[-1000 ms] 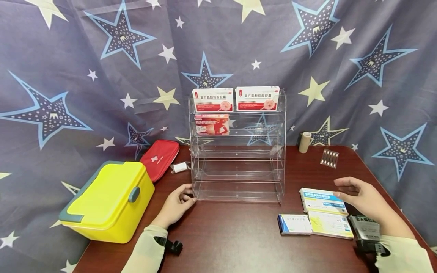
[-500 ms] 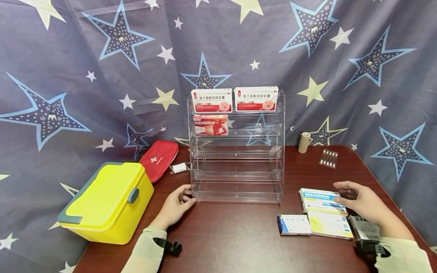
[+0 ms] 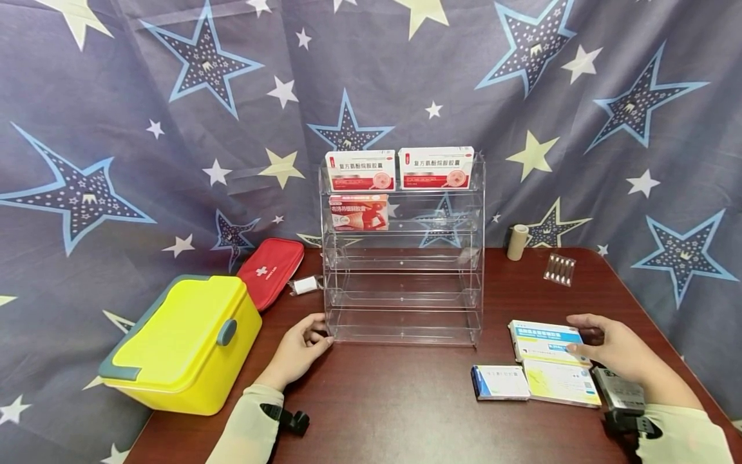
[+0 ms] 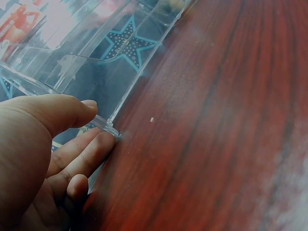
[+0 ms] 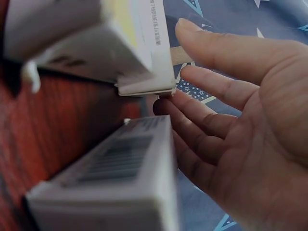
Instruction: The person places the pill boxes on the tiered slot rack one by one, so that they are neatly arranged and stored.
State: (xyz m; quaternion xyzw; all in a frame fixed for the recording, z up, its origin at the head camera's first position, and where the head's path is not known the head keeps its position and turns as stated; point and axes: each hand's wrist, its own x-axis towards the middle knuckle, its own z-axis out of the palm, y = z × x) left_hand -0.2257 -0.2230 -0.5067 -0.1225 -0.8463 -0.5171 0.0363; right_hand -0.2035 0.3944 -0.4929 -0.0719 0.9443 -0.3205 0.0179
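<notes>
My left hand [image 3: 303,347] is at the lower left corner of a clear acrylic display rack [image 3: 402,335]. In the left wrist view its thumb and fingers pinch the edge of the rack's side panel [image 4: 103,124]. My right hand [image 3: 617,348] hovers over the right end of a blue-and-white medicine box [image 3: 545,341], thumb and fingers spread around that end. In the right wrist view the fingertips sit right by a box end [image 5: 147,86]. Just in front lie a yellow-and-white box [image 3: 559,382], a small blue-and-white box [image 3: 503,381] and a dark grey box [image 3: 623,390].
Two red-and-white boxes [image 3: 362,171] fill the rack's top tier, with a red box [image 3: 359,212] below. At left stand a yellow lidded case [image 3: 185,341] and a red pouch [image 3: 270,270]. A tan roll [image 3: 518,243] and a blister pack [image 3: 559,269] are at back right.
My right hand has come down a little toward the blue-and-white box, its thumb now over the box's right end. The left hand stays at the rack's corner.
</notes>
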